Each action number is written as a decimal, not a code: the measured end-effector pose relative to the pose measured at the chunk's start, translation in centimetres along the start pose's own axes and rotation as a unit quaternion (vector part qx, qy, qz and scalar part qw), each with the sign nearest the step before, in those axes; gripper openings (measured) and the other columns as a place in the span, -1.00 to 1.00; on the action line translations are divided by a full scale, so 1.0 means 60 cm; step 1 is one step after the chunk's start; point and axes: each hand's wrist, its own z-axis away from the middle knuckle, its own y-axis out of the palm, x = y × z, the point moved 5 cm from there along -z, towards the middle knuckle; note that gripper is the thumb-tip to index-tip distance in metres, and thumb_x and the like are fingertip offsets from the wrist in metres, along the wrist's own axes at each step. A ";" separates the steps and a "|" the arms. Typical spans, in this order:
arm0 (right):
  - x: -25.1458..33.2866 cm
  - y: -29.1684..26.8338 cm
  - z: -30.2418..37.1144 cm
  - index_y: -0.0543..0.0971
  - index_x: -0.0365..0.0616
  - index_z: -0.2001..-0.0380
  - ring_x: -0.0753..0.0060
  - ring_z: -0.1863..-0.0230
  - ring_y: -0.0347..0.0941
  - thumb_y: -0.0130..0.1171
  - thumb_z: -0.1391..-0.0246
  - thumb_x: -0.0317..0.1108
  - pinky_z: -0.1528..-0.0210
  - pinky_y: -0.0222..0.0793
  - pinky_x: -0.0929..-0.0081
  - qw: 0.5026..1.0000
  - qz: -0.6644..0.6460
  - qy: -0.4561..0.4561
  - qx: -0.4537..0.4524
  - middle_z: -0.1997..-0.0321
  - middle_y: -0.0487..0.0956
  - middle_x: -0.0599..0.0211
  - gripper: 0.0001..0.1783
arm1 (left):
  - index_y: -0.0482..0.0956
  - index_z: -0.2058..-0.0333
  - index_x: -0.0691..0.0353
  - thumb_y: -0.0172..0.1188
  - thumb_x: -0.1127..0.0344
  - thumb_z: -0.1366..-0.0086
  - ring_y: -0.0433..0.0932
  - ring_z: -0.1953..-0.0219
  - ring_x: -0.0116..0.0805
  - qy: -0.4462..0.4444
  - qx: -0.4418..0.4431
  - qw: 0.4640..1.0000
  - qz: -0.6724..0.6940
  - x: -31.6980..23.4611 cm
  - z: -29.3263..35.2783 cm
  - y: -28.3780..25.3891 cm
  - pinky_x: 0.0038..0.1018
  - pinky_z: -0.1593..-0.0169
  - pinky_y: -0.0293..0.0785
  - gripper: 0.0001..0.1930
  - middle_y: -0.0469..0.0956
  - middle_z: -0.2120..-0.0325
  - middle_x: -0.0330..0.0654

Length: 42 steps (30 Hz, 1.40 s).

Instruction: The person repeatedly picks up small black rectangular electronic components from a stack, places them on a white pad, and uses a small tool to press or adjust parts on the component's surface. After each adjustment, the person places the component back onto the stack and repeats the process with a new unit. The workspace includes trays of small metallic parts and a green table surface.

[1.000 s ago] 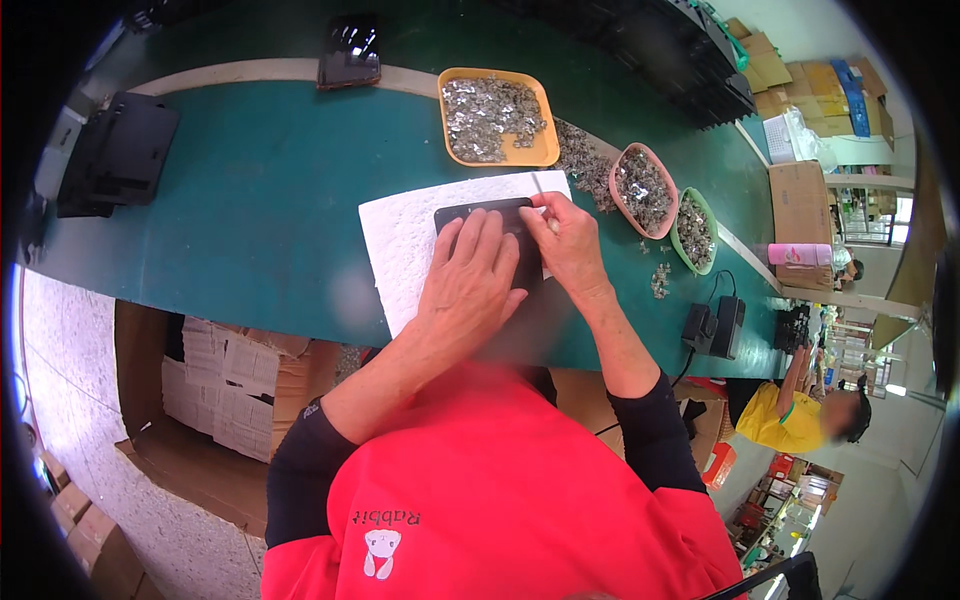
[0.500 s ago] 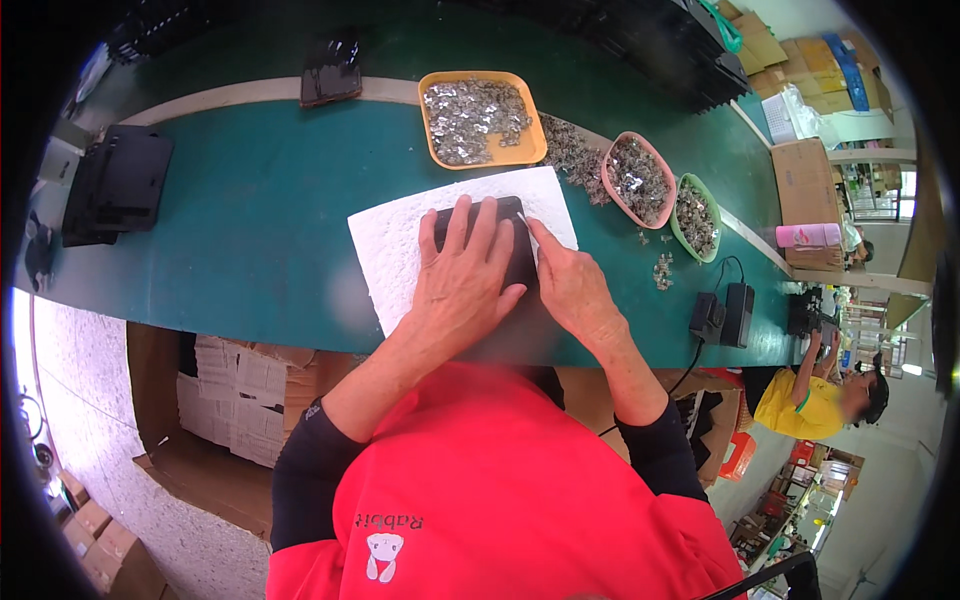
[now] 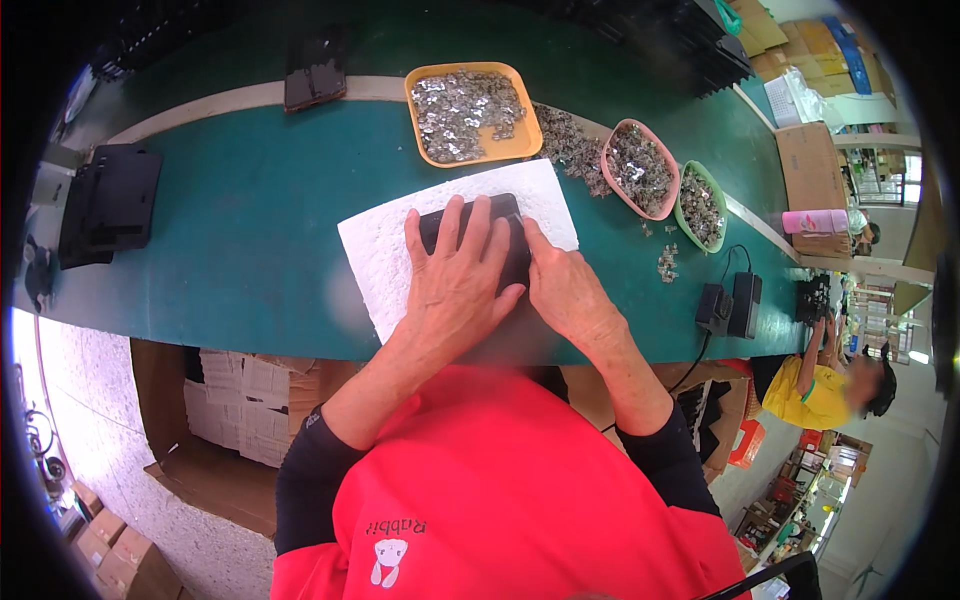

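Observation:
A flat black plastic panel (image 3: 516, 262) lies on a white foam sheet (image 3: 375, 245) near the table's front edge. My left hand (image 3: 455, 265) rests flat across it, fingers spread. At the panel's right edge is my right hand (image 3: 570, 290), index fingertip touching near the far right corner. Its other fingers are curled in, and whatever they may hold is hidden. Beyond the foam stands a yellow tray (image 3: 520, 150) of small shiny metal clips (image 3: 455, 110).
Loose clips (image 3: 570, 150) are heaped beside a pink basket (image 3: 640, 125) and a green basket (image 3: 690, 170), both filled. Black power adapters (image 3: 744, 305) with a cable sit at right. Black plastic parts (image 3: 125, 195) lie at left. A person in yellow (image 3: 800, 395) works farther right.
The view has shifted slightly. My left hand stays spread on the panel. My right index fingertip covers the corner where a small pale sliver showed before.

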 end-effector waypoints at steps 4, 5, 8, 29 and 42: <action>0.014 -0.005 0.004 0.12 -0.24 -0.23 -0.28 0.30 0.56 0.00 -0.11 -0.42 0.24 0.50 -0.06 0.999 0.049 0.005 0.021 0.42 0.59 -0.23 -0.38 | 0.39 -0.08 0.26 0.37 0.06 0.02 0.14 -0.27 0.05 0.003 -0.013 1.000 -0.006 -0.003 0.001 0.002 0.28 -0.22 -0.09 -0.29 0.20 -0.20 0.01; 0.017 -0.003 0.004 0.12 -0.25 -0.22 -0.27 0.29 0.56 -0.01 -0.12 -0.41 0.24 0.50 -0.06 0.998 0.064 0.005 0.021 0.41 0.59 -0.22 -0.40 | 0.39 -0.07 0.26 0.36 0.06 0.02 0.14 -0.26 0.05 0.003 -0.018 1.000 -0.016 -0.005 0.000 0.003 0.28 -0.21 -0.09 -0.30 0.20 -0.19 0.02; 0.021 0.004 0.000 0.14 -0.28 -0.20 -0.25 0.28 0.57 -0.05 -0.15 -0.38 0.24 0.50 -0.04 0.995 0.099 0.007 0.014 0.40 0.60 -0.20 -0.44 | 0.39 -0.07 0.27 0.33 0.06 -0.01 0.15 -0.25 0.06 0.003 -0.028 0.999 -0.036 -0.009 -0.001 0.006 0.29 -0.21 -0.08 -0.33 0.21 -0.19 0.03; 0.022 -0.013 0.019 0.43 -0.08 -0.08 -0.01 0.39 0.60 -0.02 -0.06 -0.45 0.36 0.50 0.07 0.984 0.087 -0.124 -0.092 0.50 0.61 0.02 -0.55 | 0.49 0.07 0.28 0.13 0.27 -0.29 0.54 0.28 -0.02 -0.151 -0.009 0.989 0.002 0.039 0.017 -0.029 -0.20 0.29 0.50 -0.71 0.46 0.32 0.01; 0.033 0.004 0.001 0.37 -0.09 -0.18 0.01 0.42 0.59 -0.04 -0.05 -0.46 0.36 0.51 0.11 0.981 0.099 -0.144 -0.089 0.49 0.61 0.07 -0.46 | 0.49 0.00 0.26 0.17 0.24 -0.28 0.55 0.29 -0.04 -0.161 0.007 0.987 0.025 0.050 0.013 -0.021 -0.21 0.31 0.50 -0.64 0.46 0.30 -0.03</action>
